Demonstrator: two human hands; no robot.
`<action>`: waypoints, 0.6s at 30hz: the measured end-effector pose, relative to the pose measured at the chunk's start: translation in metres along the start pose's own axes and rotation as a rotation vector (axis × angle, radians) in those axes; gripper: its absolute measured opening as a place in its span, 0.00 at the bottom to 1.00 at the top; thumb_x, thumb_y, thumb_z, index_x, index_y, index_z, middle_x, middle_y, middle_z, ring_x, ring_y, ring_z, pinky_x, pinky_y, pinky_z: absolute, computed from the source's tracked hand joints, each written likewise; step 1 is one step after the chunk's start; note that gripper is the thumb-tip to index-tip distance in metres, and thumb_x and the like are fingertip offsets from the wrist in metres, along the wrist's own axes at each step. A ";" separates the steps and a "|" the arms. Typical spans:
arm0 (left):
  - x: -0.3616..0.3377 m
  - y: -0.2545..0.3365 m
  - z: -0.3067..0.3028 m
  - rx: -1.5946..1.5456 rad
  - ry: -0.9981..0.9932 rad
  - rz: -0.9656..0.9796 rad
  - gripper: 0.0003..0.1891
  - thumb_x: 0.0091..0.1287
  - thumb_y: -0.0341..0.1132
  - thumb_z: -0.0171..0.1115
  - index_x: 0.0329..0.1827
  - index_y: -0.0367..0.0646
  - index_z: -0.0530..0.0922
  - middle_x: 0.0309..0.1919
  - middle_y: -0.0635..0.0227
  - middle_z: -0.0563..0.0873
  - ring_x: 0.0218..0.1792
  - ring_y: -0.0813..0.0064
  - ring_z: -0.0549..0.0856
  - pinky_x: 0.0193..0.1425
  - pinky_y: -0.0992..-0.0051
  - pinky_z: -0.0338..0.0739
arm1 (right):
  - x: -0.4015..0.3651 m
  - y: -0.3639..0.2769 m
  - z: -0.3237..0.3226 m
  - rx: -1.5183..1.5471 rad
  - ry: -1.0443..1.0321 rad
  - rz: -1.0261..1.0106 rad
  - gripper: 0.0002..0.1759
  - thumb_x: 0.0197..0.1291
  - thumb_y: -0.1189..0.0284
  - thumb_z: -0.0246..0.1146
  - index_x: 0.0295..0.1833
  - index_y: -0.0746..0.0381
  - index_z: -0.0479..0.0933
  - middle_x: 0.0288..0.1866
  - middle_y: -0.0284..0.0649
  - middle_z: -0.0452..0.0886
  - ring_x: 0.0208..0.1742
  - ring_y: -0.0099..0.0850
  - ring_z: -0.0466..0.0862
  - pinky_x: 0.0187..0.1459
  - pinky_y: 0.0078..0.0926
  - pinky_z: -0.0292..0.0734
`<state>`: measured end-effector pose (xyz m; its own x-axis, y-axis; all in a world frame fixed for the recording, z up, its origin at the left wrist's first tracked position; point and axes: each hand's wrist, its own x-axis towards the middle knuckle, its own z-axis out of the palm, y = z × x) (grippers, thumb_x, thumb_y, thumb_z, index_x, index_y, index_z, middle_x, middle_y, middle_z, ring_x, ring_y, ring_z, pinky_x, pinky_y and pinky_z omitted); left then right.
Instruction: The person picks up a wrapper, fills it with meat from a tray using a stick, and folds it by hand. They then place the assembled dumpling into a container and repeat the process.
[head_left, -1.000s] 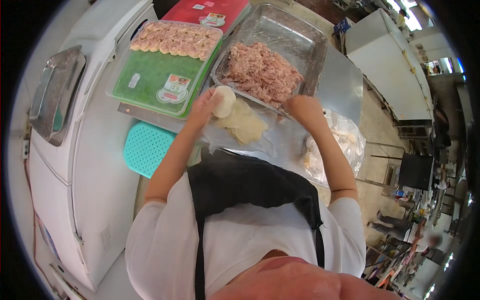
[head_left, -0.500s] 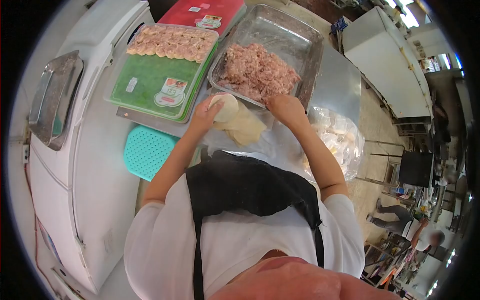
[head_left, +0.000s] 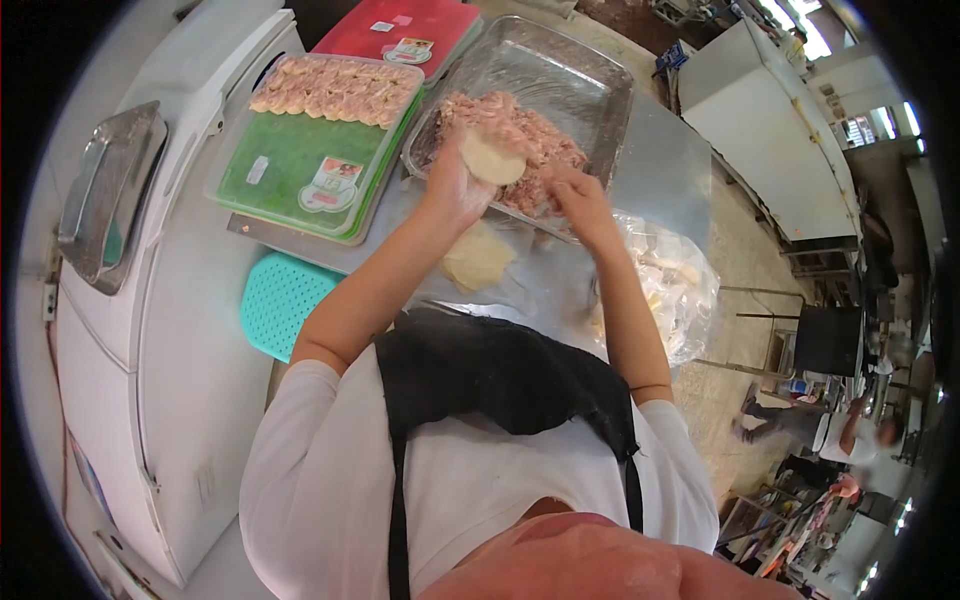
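A round, pale dough wrapper (head_left: 492,160) lies across the fingers of my left hand (head_left: 458,188), over the near left part of a metal tray (head_left: 585,62). Raw minced meat (head_left: 548,142) is heaped in that tray. My right hand (head_left: 582,203) is at the meat's near right edge, its fingers drawn together; whatever they grip is hidden. On the table before me rests a pile of dough wrappers (head_left: 478,258) on thin clear plastic.
At left, a green-bottomed tray (head_left: 285,150) carries rows of filled dumplings (head_left: 335,88). Behind it is a red lidded container (head_left: 395,30). A turquoise perforated stool (head_left: 285,305) stands below. A clear bag (head_left: 665,290) sits at right. Another person (head_left: 835,432) is far off at right.
My left hand has lifted one wrapper from above the pile and carried it forward and right over the tray. My right hand stays at the meat, its fingers slightly farther in.
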<state>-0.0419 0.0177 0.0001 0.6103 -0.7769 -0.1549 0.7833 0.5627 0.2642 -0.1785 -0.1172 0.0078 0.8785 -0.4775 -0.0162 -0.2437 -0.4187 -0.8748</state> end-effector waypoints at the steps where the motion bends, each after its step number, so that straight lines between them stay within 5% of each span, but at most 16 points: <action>1: 0.005 0.002 0.004 -0.030 0.025 0.004 0.26 0.74 0.51 0.46 0.60 0.36 0.70 0.54 0.57 0.79 0.56 0.60 0.78 0.64 0.59 0.70 | -0.004 -0.004 0.013 -0.093 0.068 -0.085 0.17 0.67 0.63 0.56 0.46 0.66 0.78 0.31 0.50 0.80 0.32 0.38 0.80 0.38 0.33 0.73; 3: 0.016 0.008 0.009 -0.090 0.080 0.013 0.31 0.72 0.58 0.43 0.61 0.36 0.70 0.55 0.57 0.79 0.57 0.59 0.77 0.66 0.58 0.68 | -0.012 -0.006 0.014 -0.297 0.086 -0.181 0.15 0.66 0.64 0.56 0.46 0.66 0.78 0.33 0.51 0.80 0.34 0.42 0.80 0.38 0.36 0.73; 5: 0.063 0.016 -0.072 -0.359 -0.544 -0.194 0.36 0.68 0.63 0.47 0.63 0.37 0.68 0.59 0.53 0.76 0.61 0.57 0.74 0.68 0.55 0.65 | -0.015 -0.007 -0.008 -0.522 -0.015 -0.214 0.13 0.65 0.67 0.57 0.46 0.65 0.78 0.33 0.51 0.79 0.36 0.47 0.80 0.38 0.40 0.73; 7: 0.033 0.014 -0.028 0.021 0.102 0.105 0.41 0.65 0.66 0.48 0.66 0.36 0.65 0.63 0.50 0.72 0.65 0.53 0.70 0.71 0.50 0.60 | -0.023 -0.018 -0.015 -0.668 -0.032 -0.244 0.11 0.64 0.69 0.57 0.46 0.65 0.78 0.34 0.51 0.78 0.37 0.50 0.80 0.39 0.43 0.74; 12: 0.012 0.015 0.012 0.027 0.133 0.004 0.42 0.64 0.67 0.48 0.66 0.36 0.65 0.64 0.49 0.70 0.66 0.50 0.69 0.72 0.48 0.57 | -0.025 -0.011 -0.009 -0.817 0.023 -0.333 0.12 0.60 0.70 0.57 0.48 0.60 0.77 0.37 0.47 0.80 0.39 0.47 0.82 0.38 0.42 0.78; 15: 0.009 0.018 0.020 -0.003 0.126 -0.009 0.39 0.64 0.66 0.50 0.62 0.36 0.67 0.62 0.51 0.72 0.64 0.51 0.70 0.71 0.49 0.58 | -0.039 -0.072 -0.033 -0.973 -0.048 -0.154 0.12 0.63 0.70 0.57 0.49 0.64 0.76 0.35 0.49 0.77 0.37 0.50 0.80 0.37 0.44 0.75; 18: 0.009 0.015 0.027 -0.025 0.109 0.028 0.36 0.64 0.62 0.55 0.60 0.35 0.68 0.59 0.52 0.74 0.61 0.53 0.73 0.69 0.50 0.62 | -0.042 -0.063 -0.019 -0.814 0.113 -0.453 0.14 0.63 0.69 0.57 0.52 0.63 0.75 0.36 0.49 0.77 0.37 0.49 0.80 0.36 0.44 0.75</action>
<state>-0.0276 0.0115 0.0279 0.6403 -0.7261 -0.2508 0.7675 0.5917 0.2465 -0.2075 -0.0855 0.0725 0.9254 -0.1910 0.3275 -0.1384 -0.9744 -0.1772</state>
